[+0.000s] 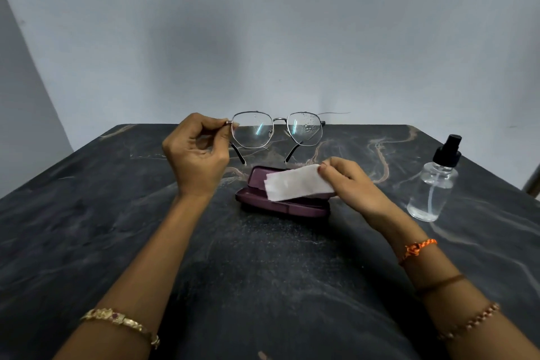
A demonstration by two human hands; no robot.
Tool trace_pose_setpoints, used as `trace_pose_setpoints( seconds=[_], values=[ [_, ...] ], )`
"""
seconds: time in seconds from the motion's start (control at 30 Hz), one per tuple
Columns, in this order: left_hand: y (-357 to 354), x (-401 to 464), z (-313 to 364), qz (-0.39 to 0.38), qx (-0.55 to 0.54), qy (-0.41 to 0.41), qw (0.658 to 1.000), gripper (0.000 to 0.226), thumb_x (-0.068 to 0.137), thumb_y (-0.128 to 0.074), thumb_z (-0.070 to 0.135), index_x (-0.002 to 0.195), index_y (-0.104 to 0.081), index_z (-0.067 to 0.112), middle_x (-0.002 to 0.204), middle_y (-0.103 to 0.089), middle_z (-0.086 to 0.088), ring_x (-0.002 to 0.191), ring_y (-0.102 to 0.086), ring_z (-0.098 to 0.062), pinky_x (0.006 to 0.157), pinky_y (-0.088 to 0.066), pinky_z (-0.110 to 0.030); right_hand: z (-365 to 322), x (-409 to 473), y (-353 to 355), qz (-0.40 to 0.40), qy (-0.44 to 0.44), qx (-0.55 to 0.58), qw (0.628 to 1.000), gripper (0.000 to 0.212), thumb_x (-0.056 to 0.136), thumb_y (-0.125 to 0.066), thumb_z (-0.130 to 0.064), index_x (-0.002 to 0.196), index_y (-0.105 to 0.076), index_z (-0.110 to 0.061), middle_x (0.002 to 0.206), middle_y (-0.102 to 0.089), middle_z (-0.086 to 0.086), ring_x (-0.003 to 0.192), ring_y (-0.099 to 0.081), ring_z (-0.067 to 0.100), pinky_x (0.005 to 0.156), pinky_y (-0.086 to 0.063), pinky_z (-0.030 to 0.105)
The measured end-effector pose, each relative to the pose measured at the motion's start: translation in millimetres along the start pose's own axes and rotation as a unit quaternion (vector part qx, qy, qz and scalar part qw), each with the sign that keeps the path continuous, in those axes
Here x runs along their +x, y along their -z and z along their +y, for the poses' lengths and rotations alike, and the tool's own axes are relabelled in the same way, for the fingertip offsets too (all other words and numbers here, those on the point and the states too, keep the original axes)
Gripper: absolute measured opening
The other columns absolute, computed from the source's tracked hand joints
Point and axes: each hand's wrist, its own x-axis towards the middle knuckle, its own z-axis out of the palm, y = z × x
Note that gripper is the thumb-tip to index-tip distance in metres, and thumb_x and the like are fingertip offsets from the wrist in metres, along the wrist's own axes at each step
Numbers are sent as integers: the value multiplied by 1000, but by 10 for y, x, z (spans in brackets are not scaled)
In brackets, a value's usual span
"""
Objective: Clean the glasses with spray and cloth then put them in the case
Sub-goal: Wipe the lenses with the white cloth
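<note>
Left hand: our left hand (198, 152) is raised above the table, thumb and forefinger pinched together on the left hinge corner of the glasses (277, 133).
Right hand: our right hand (347, 181) is lower and nearer to us, fingers closed on one end of the cloth (295, 185).
Glasses: we hold them upright in the air, lenses facing us, temples open and pointing down towards the table; droplets speckle the lenses, thickest on the right one.
Cloth: white and flat, it stretches leftwards from our right fingers and lies across the open case (280, 202); we cannot tell whether it rests on the case or hangs just above it.
Case: purple, lid open, sitting on the table between our two hands and just below the glasses.
Spray bottle: the spray bottle (435, 181) stands upright to the right of our right hand, apart from it, clear with a black pump top.
Table: the table (263, 272) is dark stone with pale veins.
Wrists: a gold bracelet (122, 323) on our left forearm, an orange thread (418, 248) on our right.
</note>
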Motion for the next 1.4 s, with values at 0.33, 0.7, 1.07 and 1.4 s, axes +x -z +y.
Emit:
trace_pose_setpoints(
  seconds=[0.33,0.7,1.07,1.4],
  values=[
    [-25,-36,-10,6,7,1,1000,5,75,-65,15,75,-61,17,72,-58,13,64,-59,8,59,-47,-7,-101,-33,73,-41,-175,604,776,32,96,-32,-22,82,-51,0,78,-71,25,76,-69,35,70,-56,45],
    [-19,-56,45,-45,68,-64,995,10,74,-66,8,71,-64,-1,70,-60,-3,63,-60,-5,61,-50,-8,-154,-38,68,7,-98,734,672,42,94,-37,-33,89,-57,3,84,-72,25,76,-71,36,66,-58,45],
    [-52,-94,105,-96,98,-95,986,8,72,-70,0,69,-64,-5,66,-64,-13,64,-57,-14,61,-50,-13,-129,-114,49,36,-73,760,645,38,68,-40,-14,72,-72,7,82,-73,22,79,-70,33,79,-46,49],
    [-137,-176,190,-138,84,-134,978,12,73,-65,1,64,-63,-6,60,-64,-15,60,-54,-12,55,-48,-19,-160,-80,56,97,-85,735,666,18,85,-46,1,79,-63,2,66,-73,12,61,-72,19,73,-56,31]
  ],
)
